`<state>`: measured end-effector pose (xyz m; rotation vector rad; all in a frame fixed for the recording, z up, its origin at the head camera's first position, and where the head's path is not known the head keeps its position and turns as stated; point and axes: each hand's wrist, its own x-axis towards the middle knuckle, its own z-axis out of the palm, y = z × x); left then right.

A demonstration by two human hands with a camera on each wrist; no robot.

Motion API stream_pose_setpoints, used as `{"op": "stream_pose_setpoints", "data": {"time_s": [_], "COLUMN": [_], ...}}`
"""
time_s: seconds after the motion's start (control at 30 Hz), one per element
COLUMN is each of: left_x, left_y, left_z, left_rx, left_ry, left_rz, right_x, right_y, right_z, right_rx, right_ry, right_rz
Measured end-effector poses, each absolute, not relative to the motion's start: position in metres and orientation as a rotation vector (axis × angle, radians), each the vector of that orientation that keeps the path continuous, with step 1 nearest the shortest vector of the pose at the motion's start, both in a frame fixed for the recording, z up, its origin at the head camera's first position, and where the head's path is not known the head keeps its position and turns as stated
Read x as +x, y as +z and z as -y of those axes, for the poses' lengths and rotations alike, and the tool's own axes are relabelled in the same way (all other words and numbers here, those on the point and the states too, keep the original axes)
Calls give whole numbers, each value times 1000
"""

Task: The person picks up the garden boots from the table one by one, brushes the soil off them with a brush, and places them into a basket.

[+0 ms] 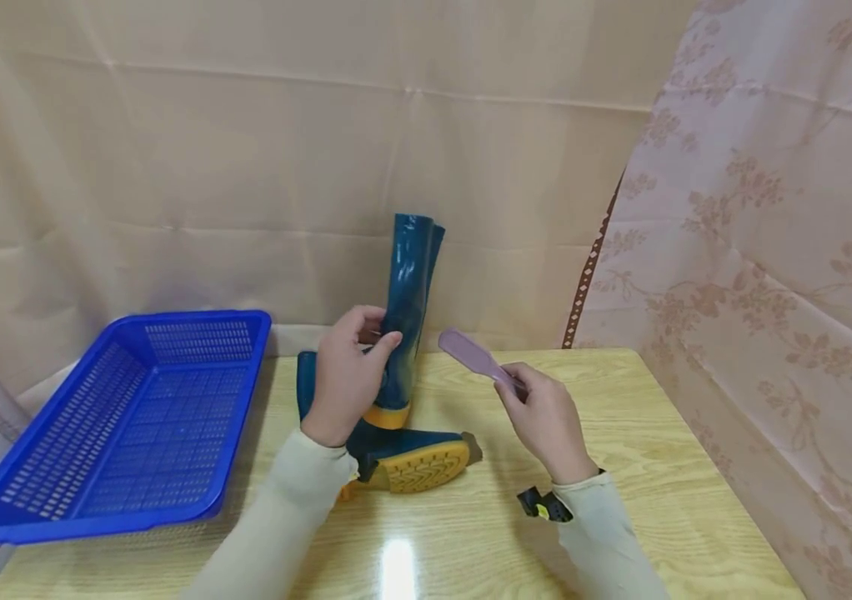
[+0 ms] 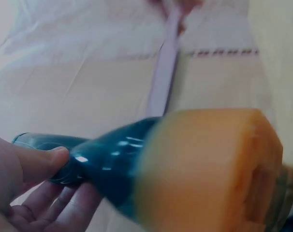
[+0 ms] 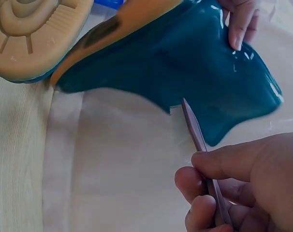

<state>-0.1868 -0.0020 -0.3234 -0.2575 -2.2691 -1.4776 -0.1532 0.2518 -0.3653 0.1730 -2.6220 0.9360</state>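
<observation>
A dark teal rubber boot (image 1: pixel 407 283) with a yellow-orange sole stands upright, its shaft gripped by my left hand (image 1: pixel 347 367). In the left wrist view, the thumb and fingers pinch the shaft (image 2: pixel 117 159) above the blurred heel. My right hand (image 1: pixel 546 417) holds a purple brush (image 1: pixel 471 354) by its handle, head toward the boot. Pale bristles (image 3: pixel 181 126) show close by the boot's side in the right wrist view. A second teal boot (image 1: pixel 426 467) lies on its side below, its yellow treaded sole facing me.
A blue plastic basket (image 1: pixel 231 475) with mesh walls stands at the left of the wood-grain table (image 1: pixel 666 500). Behind hangs a beige cloth (image 1: pixel 246 150), and a pink flowered cloth (image 1: pixel 794 292) closes off the right side.
</observation>
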Motion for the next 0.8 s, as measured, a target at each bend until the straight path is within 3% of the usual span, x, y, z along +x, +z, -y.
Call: {"op": "stream_pose_setpoints", "data": {"time_s": [0.23, 0.43, 0.6, 0.8], "left_x": [-165, -168, -195, -253], "left_y": [-343, -353, -354, -359], "left_z": [-37, -29, -5, 12], "left_rx": [-282, -477, -493, -335], "left_ry": [-1531, -1580, -1812, -2042], "left_rz": [2393, 2360, 2331, 2528], "right_x": [-155, -155, -155, -156], "right_y": [-367, -366, -366, -368], "right_z": [-251, -251, -253, -254], "right_rx": [175, 177, 165, 195], "right_ry": [909, 902, 905, 917], "right_rz": [2619, 2621, 2621, 2610]}}
